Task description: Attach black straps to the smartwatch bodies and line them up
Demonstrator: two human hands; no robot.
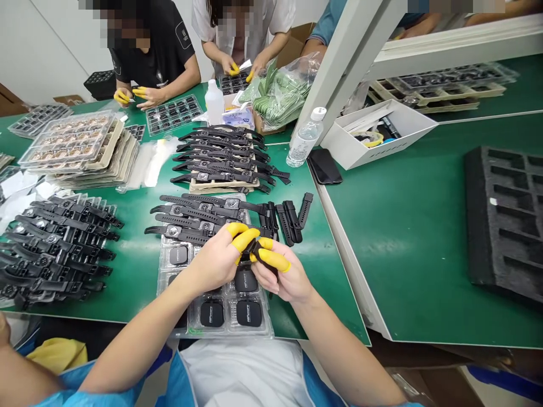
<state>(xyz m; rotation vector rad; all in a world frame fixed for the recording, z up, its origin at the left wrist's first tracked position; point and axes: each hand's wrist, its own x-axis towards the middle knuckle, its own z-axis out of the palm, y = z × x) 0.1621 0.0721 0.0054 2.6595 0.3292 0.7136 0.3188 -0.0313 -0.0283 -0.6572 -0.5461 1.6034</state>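
My left hand [218, 254], with yellow finger cots on its fingertips, pinches a small black smartwatch body [246, 255], mostly hidden by the fingers. Against the watch's edge, my right hand [286, 271], also in yellow cots, grips a black watch strap [267, 265]. Both hands are closed and meet above a clear plastic tray [265, 325]. Square black watch bodies [249, 312] sit in its near compartments, while watches with straps [207, 209] lie across its far part. Loose black straps [291, 220] rest on the green table just beyond my right hand.
Strapped watches are piled on a tray [224, 161] ahead and on another stack [46, 249] at left. A water bottle [306, 138], phone [324, 167] and white box [377, 135] stand right. Black foam tray [504, 220] lies far right. Two co-workers work opposite.
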